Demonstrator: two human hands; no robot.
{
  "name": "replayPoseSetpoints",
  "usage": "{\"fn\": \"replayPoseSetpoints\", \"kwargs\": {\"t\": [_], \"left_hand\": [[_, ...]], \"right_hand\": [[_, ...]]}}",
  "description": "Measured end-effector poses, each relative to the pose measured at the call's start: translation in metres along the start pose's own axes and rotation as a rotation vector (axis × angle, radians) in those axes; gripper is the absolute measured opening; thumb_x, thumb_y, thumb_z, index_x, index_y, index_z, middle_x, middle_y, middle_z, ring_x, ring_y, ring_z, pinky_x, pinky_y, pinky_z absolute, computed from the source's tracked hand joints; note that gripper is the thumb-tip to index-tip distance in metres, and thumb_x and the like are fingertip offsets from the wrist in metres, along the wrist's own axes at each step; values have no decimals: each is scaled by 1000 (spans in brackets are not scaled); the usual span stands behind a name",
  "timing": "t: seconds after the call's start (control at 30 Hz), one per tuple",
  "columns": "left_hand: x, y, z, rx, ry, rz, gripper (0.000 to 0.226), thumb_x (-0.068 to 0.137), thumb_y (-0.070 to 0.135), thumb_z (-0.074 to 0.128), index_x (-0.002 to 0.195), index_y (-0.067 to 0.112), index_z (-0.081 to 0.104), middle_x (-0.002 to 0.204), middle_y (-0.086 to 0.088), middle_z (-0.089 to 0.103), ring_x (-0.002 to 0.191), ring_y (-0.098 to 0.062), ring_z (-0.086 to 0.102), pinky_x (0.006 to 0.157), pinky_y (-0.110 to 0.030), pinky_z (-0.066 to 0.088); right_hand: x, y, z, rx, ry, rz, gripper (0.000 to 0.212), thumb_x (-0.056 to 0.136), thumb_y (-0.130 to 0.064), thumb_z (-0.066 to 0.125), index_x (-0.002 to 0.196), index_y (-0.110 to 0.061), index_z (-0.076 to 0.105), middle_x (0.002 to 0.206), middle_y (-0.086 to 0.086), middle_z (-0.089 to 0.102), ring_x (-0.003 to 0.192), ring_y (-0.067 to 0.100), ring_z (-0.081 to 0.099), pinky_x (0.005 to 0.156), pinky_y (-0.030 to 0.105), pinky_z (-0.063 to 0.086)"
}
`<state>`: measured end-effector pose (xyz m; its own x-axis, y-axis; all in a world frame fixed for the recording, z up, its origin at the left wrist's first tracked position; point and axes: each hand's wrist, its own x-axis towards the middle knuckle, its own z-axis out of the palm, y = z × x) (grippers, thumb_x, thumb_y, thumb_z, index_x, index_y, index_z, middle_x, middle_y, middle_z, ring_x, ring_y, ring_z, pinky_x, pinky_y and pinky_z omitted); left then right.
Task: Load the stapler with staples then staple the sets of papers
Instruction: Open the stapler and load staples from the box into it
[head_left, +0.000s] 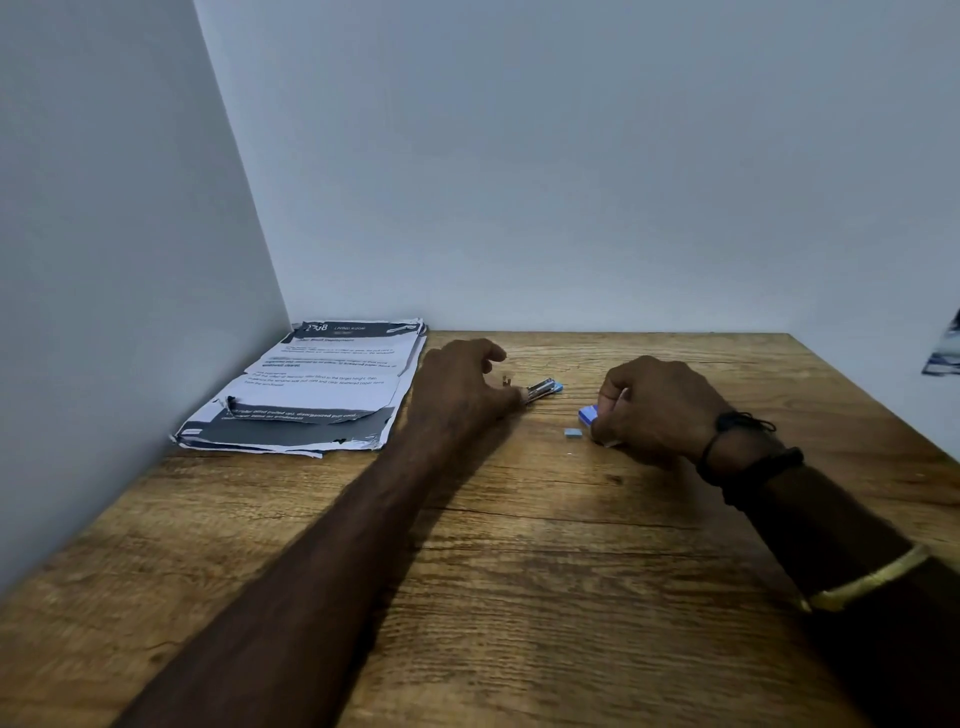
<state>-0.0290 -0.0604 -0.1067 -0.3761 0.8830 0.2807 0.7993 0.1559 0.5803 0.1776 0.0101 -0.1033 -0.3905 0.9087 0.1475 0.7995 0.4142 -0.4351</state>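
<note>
A small stapler (543, 389) with a blue body and a metal top lies on the wooden table (519, 545), near the back. My left hand (462, 387) rests on the table just left of it, its curled fingers touching the stapler's near end. My right hand (649, 405) grips a small blue staple box (588, 414) to the right. A tiny blue piece (572, 433) lies on the table beside the box. A pile of printed papers (311, 387) sits in the back left corner by the wall.
White walls close the table at the left and the back. Part of a blue and white object (943, 348) shows at the right edge of the view. My right wrist wears dark bands and a gold bangle.
</note>
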Motion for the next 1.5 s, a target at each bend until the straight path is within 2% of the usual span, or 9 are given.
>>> {"fn": "replayPoseSetpoints", "kwargs": {"t": [0.1, 0.27, 0.33, 0.53, 0.67, 0.87, 1.13, 1.37, 1.5], "left_hand": [[-2, -2, 5, 71, -75, -60, 61, 71, 50, 86, 123, 25, 67, 127, 0, 68, 120, -20, 61, 101, -35, 49], [-7, -2, 11, 105, -45, -62, 36, 78, 44, 81, 106, 22, 77, 109, 0, 75, 106, -21, 67, 87, -31, 53], [-7, 0, 12, 112, -31, -48, 29, 81, 41, 79, 103, 22, 78, 107, -1, 76, 105, -22, 67, 85, -31, 52], [-11, 0, 11, 81, 16, -40, 25, 84, 37, 76, 105, 23, 77, 107, -3, 76, 106, -25, 67, 90, -36, 55], [-13, 2, 7, 47, 58, -15, 22, 85, 34, 73, 102, 21, 78, 98, -3, 77, 100, -26, 69, 87, -39, 56], [-12, 8, 6, 59, 60, 71, 20, 88, 34, 71, 102, 21, 77, 97, -3, 77, 96, -26, 69, 83, -38, 56], [-12, 12, 14, 76, 72, 204, 21, 85, 37, 74, 103, 29, 78, 93, 4, 78, 78, -12, 57, 70, -27, 40], [-10, 12, 18, 94, 117, 273, 22, 85, 39, 73, 104, 29, 78, 95, 3, 79, 90, -20, 68, 71, -28, 42], [-10, 13, 18, 62, 124, 281, 21, 86, 38, 73, 103, 28, 78, 91, 3, 78, 78, -15, 60, 69, -27, 37]], "right_hand": [[0, -2, 0, -13, 22, -44, 15, 59, -34, 81, 70, -27, 72, 69, -13, 70, 69, 7, 62, 55, 23, 39], [-4, -11, 5, -52, 30, -255, 13, 75, -38, 80, 88, -36, 78, 100, -5, 67, 99, 20, 60, 81, 34, 49], [-4, -12, 10, -131, 12, -281, 13, 79, -43, 78, 88, -33, 79, 102, -5, 70, 104, 23, 59, 81, 36, 49], [-5, -11, 12, -65, 68, -312, 4, 78, -30, 76, 76, -29, 72, 80, -16, 60, 90, 15, 60, 72, 30, 41], [-6, -13, 6, 171, 117, -275, 13, 78, -15, 73, 73, -26, 67, 60, -9, 70, 63, 8, 68, 65, 25, 50], [-3, -7, -3, 341, 141, -239, 12, 72, -16, 87, 80, -21, 80, 72, -9, 76, 69, -2, 71, 61, 4, 47], [-5, -7, -9, 275, 177, -322, 19, 81, -12, 79, 99, -19, 80, 90, -9, 75, 77, 0, 70, 66, -1, 43], [-9, -15, -14, 167, 307, -418, 14, 88, -8, 70, 97, -13, 79, 96, -1, 70, 78, 6, 62, 72, 14, 44], [-11, -15, -12, 168, 316, -441, 14, 86, -11, 73, 99, -14, 78, 94, 4, 70, 86, 16, 65, 82, 31, 51]]}}
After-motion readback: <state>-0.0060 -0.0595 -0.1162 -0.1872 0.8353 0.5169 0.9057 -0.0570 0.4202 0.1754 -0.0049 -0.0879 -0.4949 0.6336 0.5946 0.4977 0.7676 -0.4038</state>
